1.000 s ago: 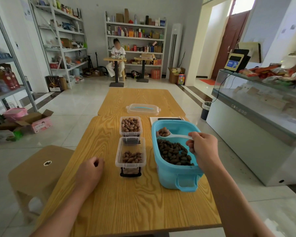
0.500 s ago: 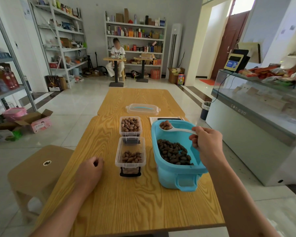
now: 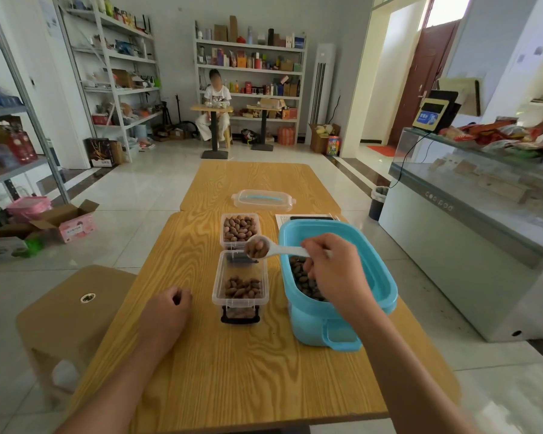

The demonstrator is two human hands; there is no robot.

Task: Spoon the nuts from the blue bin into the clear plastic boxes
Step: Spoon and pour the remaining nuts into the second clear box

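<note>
A blue bin (image 3: 311, 324) with dark nuts (image 3: 298, 270) stands on the wooden table (image 3: 248, 371) at the right. My right hand (image 3: 336, 270) grips the handle of a white spoon (image 3: 273, 249) whose bowl carries several nuts over the far end of the near clear box (image 3: 240, 280), which holds a small heap of nuts. Behind it, the far clear box (image 3: 239, 230) is nearly full. My left hand (image 3: 166, 311) rests on the table left of the near box, fingers curled, holding nothing.
A clear lid (image 3: 263, 199) with a blue handle lies farther back on the table. A paper sheet (image 3: 282, 218) sits behind the bin. A brown stool (image 3: 72, 308) stands left of the table, a glass counter (image 3: 470, 220) to the right. A person sits at a far table.
My right hand lifted the loaded spoon out of the blue bin and carried it left, over the near clear box. My left hand stayed still.
</note>
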